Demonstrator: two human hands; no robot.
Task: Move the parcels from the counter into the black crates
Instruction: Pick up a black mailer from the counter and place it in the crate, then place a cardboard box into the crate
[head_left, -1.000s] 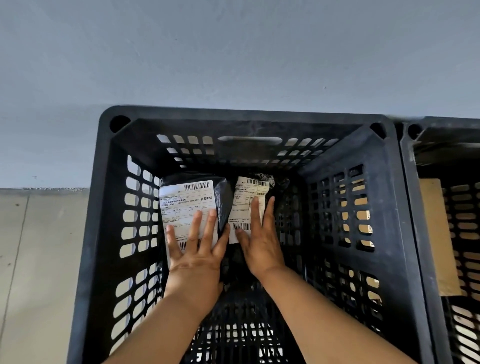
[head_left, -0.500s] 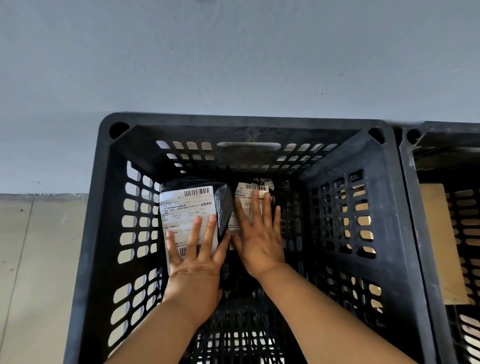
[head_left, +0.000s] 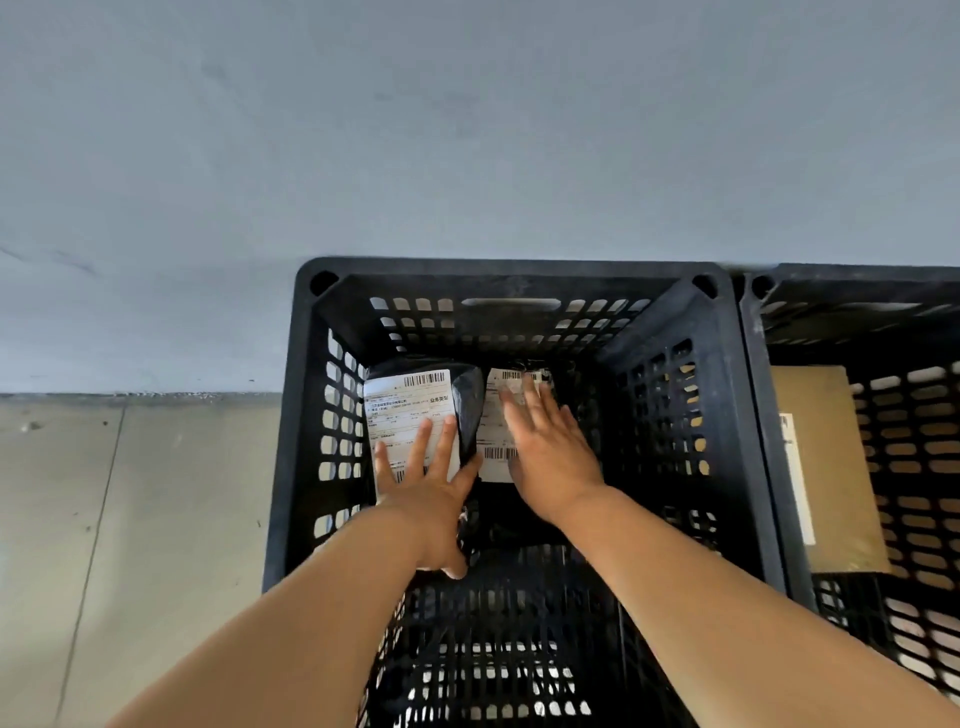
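Pressing flat, the left hand (head_left: 426, 483) rests fingers-straight on the labelled parcel (head_left: 410, 415) against the left wall of the black crate (head_left: 306, 415). The right hand (head_left: 545, 447), also spread wide, has slid forward over the second parcel (head_left: 493, 441) beside it. Both parcels judged seated; hands free to withdraw.

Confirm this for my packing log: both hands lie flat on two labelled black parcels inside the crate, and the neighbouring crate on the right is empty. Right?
Not quite. The head view shows the neighbouring crate holds a brown parcel. The rest stands: left hand and right hand lie flat on two labelled parcels.
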